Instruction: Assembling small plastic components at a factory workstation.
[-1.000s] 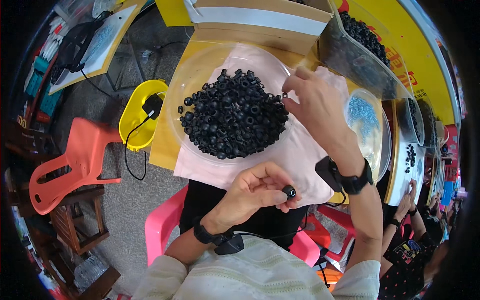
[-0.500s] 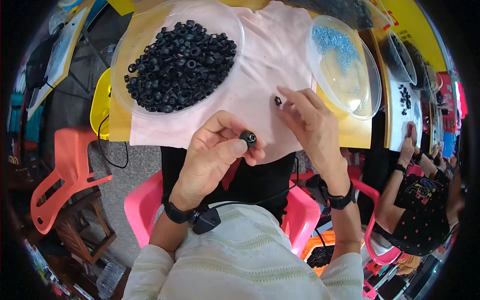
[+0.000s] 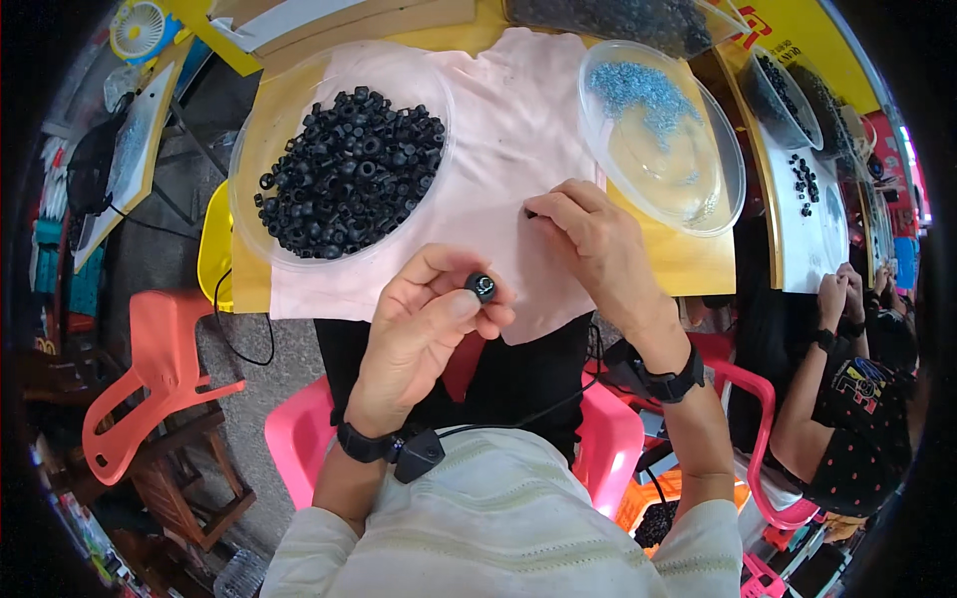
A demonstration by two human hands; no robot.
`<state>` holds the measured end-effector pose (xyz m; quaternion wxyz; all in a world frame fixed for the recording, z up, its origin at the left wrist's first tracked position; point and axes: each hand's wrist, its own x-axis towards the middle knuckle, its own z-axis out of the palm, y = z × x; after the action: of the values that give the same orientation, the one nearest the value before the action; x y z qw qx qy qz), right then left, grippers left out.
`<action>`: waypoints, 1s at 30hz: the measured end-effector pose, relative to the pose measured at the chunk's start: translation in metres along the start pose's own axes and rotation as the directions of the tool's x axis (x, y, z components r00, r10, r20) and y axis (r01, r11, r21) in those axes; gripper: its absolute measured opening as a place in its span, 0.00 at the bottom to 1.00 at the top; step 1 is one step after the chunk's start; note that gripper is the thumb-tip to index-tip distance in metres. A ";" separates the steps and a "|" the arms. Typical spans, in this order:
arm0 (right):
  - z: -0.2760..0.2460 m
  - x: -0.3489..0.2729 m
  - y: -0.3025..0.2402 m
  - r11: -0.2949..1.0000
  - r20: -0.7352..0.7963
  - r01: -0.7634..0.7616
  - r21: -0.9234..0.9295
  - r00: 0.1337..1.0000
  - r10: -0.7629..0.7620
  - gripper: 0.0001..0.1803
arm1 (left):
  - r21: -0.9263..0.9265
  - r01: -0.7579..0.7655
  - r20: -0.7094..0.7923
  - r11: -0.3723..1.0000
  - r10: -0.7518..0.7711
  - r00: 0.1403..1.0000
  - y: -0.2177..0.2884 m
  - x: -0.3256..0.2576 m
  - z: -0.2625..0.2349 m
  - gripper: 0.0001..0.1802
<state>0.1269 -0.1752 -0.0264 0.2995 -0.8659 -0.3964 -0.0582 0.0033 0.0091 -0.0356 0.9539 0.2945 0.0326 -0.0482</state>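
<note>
Over the pink cloth (image 3: 488,130) on the desk (image 3: 698,267), the right hand (image 3: 598,244) is now pinching a small black part (image 3: 530,213), mostly hidden, having come away from the clear bowl (image 3: 424,90) heaped with black pieces (image 3: 349,174). Judging by this, both hands are now holding parts for the work. Nearer the body, the left hand (image 3: 424,314) is keeping a nearly closed grip on a rounded black piece (image 3: 480,287), which is looking smooth and glossy, its end showing pale curved marks.

Round black piece (image 3: 480,288): glossy, pale curved mark on face turned up; pinched in left hand (image 3: 414,324), between thumb and fingers. Small black piece (image 3: 530,213): at right hand's (image 3: 596,249) fingertips, over pink cloth (image 3: 508,130); shape mostly hidden.
</note>
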 end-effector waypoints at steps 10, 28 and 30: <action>-0.046 -0.022 -0.047 0.576 0.132 -0.394 0.716 0.887 0.443 0.09 | 0.064 -0.010 -0.021 0.998 0.012 1.000 -0.017 0.011 0.010 0.12; -0.054 -0.026 -0.047 0.830 0.010 -0.211 0.516 0.971 0.240 0.09 | 0.112 0.058 -0.042 0.992 -0.054 0.998 -0.022 0.022 0.022 0.11; -0.053 -0.025 -0.045 0.866 -0.016 -0.161 0.474 0.981 0.192 0.10 | 0.079 0.074 -0.029 0.994 -0.072 0.997 -0.022 0.022 0.020 0.10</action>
<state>0.0845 -0.1984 0.0295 0.5168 -0.7977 -0.3082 0.0400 0.0237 -0.0215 -0.0332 0.9385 0.3314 0.0539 -0.0803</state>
